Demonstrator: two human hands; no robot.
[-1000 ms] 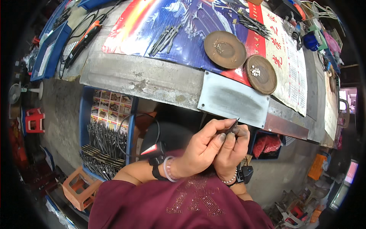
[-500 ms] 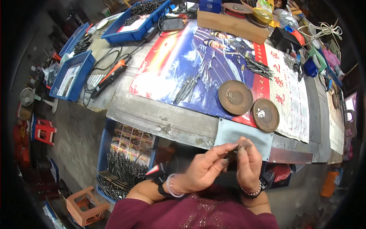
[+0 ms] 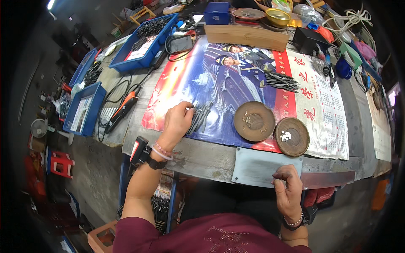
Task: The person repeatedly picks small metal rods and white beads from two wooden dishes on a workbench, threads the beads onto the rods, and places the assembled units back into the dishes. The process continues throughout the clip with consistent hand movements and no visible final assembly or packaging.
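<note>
My left hand point(image 3: 177, 121) is stretched out over the tabletop, its fingers pinched together beside a small pile of dark slim metal pieces point(image 3: 200, 119). A dark tip shows at its fingertips, too small to name. Near the table's front edge, my right hand point(image 3: 288, 187) is curled with thumb and fingers close together, over the lower edge of a pale metal plate point(image 3: 263, 162). What it holds, if anything, is hidden. Beyond that plate stand two round brown dishes: one point(image 3: 254, 133) with tiny brassy bits, the other point(image 3: 300, 145) with small white pieces.
A poster sheet point(image 3: 228, 92) covers the tabletop. Another pile of dark slim pieces point(image 3: 282, 81) lies farther back, before a wooden block point(image 3: 247, 38). At left are blue bins point(image 3: 86, 110) and a corded orange-black tool point(image 3: 121, 111). A bin of dark pieces point(image 3: 159, 206) sits below the table.
My hands, together over a small dark object before, have parted. The left has reached forward and left to the near pile; the right has moved slightly right and down. The view has shifted.
</note>
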